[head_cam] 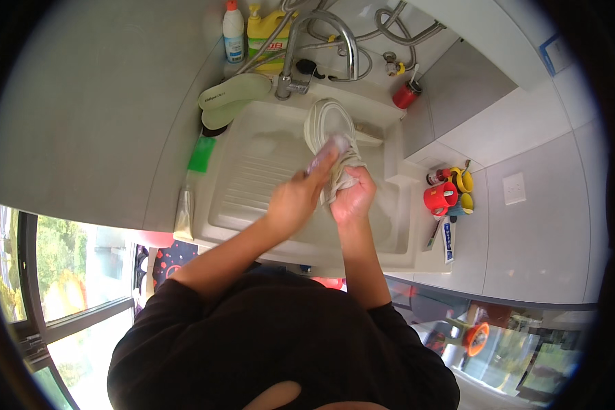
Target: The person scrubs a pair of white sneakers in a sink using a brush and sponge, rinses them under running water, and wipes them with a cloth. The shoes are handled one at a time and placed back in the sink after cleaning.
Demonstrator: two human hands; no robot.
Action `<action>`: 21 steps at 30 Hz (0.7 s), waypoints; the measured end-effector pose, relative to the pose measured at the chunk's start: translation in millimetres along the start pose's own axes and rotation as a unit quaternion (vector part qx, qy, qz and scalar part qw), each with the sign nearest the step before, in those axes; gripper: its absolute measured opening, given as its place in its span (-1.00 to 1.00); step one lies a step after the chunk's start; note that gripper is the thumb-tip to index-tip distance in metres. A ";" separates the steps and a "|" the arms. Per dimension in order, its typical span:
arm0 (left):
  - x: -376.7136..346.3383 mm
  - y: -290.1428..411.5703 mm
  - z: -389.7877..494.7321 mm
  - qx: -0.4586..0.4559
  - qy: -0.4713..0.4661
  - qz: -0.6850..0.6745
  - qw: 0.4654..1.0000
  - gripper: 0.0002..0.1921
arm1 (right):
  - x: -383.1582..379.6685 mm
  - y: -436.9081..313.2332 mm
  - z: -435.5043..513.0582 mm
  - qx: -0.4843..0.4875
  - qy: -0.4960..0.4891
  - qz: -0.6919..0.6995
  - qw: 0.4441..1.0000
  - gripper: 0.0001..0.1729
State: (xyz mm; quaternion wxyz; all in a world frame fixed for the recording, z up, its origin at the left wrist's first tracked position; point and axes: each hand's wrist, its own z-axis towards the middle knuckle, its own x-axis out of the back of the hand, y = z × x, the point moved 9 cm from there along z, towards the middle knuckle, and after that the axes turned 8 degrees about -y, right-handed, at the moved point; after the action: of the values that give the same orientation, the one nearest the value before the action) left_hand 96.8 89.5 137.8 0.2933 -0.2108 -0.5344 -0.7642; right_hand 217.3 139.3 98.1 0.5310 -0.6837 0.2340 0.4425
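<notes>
A white lace-up shoe [330, 120] is tilted over the laundry sink [246, 207], its rounded rubber end towards the faucet. My right hand [356, 197] grips the crumpled fabric at its near end, thumb on top. My left hand [300, 197] is closed around a small brush [322, 160] with a pale purple handle. The brush lies against the shoe's side; motion blurs it, and its bristles cannot be made out clearly. Loose laces [356, 154] hang beside my right hand. Under my forearms the sink has a ridged washboard [251, 187] on its left side.
A chrome faucet [287, 61] arches over the back rim. Pale green insoles [233, 97], a green brush or block [202, 154] and a squeeze tube [184, 212] line the left rim. Bottles [234, 36] stand behind. A red mug [439, 199] and toothpaste tube [448, 238] sit right.
</notes>
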 end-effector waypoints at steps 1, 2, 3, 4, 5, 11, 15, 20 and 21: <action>-0.7 0.0 3.3 -0.017 -0.012 -0.019 1.000 -0.33 | 1.8 2.3 -1.4 -0.008 0.016 -0.011 1.000 -0.36; 12.2 -0.2 2.9 -0.019 0.059 -0.035 0.997 -0.32 | -1.2 2.1 -1.2 -0.006 0.006 -0.011 1.000 -0.36; 11.8 -2.9 1.8 -0.002 0.049 -0.011 0.999 -0.33 | -3.2 2.3 -1.2 -0.009 -0.001 -0.011 1.000 -0.36; 11.3 -5.8 4.8 0.013 0.040 0.013 0.999 -0.33 | -7.7 2.0 -0.6 -0.008 -0.020 -0.010 1.000 -0.36; 17.1 -5.4 -1.0 0.027 0.071 0.053 0.996 -0.34 | -2.8 0.2 -1.4 -0.004 0.011 -0.019 1.000 -0.37; -24.2 -21.5 -3.7 0.082 -0.155 0.058 0.983 -0.32 | -9.0 -3.3 -2.4 0.028 -0.005 -0.075 0.997 -0.41; 9.6 -18.7 12.4 0.031 0.037 0.074 0.996 -0.33 | -12.0 11.2 0.5 0.010 -0.019 -0.016 1.000 -0.39; -10.1 -5.9 3.5 0.034 -0.065 0.002 0.997 -0.40 | 1.0 6.4 6.1 0.013 0.018 -0.027 0.999 -0.32; -6.2 4.1 -1.9 0.006 -0.037 0.009 0.999 -0.39 | 4.7 5.1 5.0 0.012 0.031 -0.039 0.999 -0.33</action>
State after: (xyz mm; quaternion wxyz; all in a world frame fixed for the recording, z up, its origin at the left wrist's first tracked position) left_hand 104.2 88.1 136.2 0.2813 -0.2424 -0.5476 -0.7498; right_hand 213.8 143.0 91.3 0.5485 -0.6991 0.2292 0.3973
